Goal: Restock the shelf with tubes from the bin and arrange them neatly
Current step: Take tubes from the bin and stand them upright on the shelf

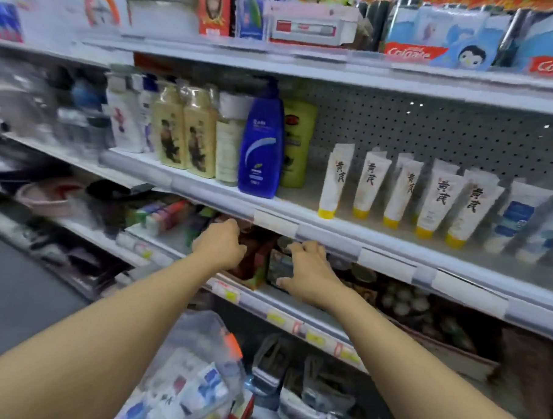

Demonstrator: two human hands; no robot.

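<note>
where tubes (395,193) stand above (blurred), left hand (220,245), right hand (307,270) gripping dark packages (256,261)

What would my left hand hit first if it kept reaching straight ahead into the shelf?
Probably the dark reddish-brown packets on the lower shelf. The left hand points forward and a little right, its fingers already at or very near them. The blur hides whether they touch, and the depth is unclear.
</note>
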